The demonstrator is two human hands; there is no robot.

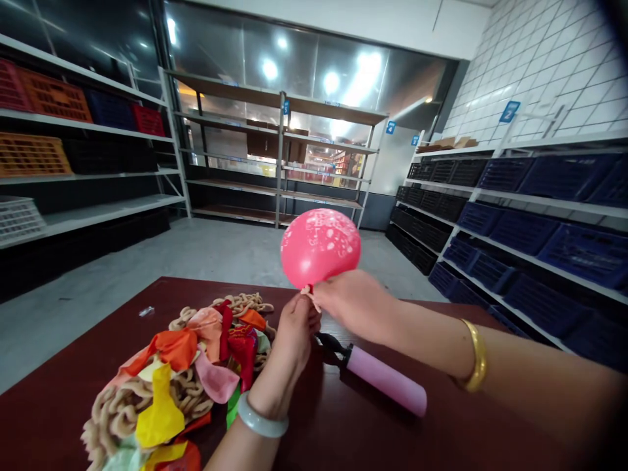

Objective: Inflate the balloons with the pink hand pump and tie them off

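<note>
An inflated pink balloon point(321, 247) with white print stands above my two hands, its neck at my fingertips. My left hand point(296, 327) comes up from below, its fingers closed at the neck beside a bit of beige cord point(311, 294). From the right, my right hand point(350, 304) pinches at the same spot, where its fingers partly cover the neck and cord. Just below my hands a balloon pump point(385, 379) with a pink barrel and black end lies on the table. Left of my left hand are several uninflated balloons point(161, 409) on a pile of beige rope point(118, 409).
The dark red table point(383, 438) is beneath my hands, with a small clear scrap point(146, 311) near its far left edge. Shelves with orange crates point(53, 95) line the left, a metal rack point(279, 157) the back, and shelves with blue crates point(583, 252) the right.
</note>
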